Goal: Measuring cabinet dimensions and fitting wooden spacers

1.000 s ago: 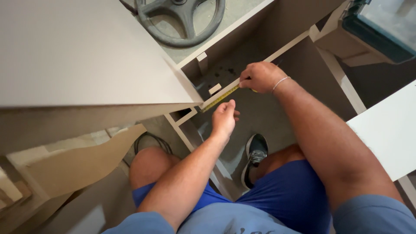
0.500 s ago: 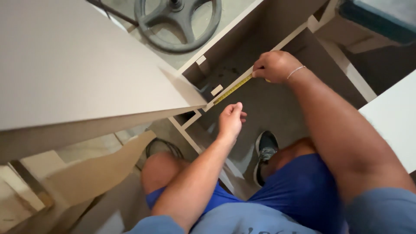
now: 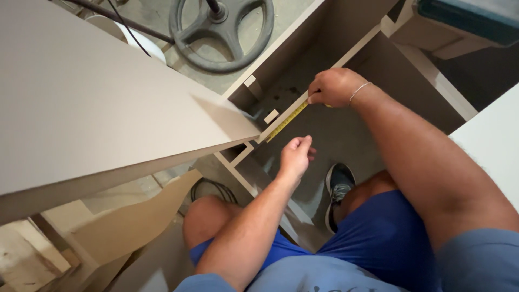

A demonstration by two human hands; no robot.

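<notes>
The right hand clenches over the far end of the yellow measuring tape, hiding the case. The tape's long axis runs diagonally along the pale cabinet rail, near-left to far-right; its near end slips under the large beige board. The left hand hovers just near the tape, fingers loosely curled, grasping nothing.

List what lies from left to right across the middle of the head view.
Large tilted board → left hand → yellow tape measure → right hand → white panel.
</notes>
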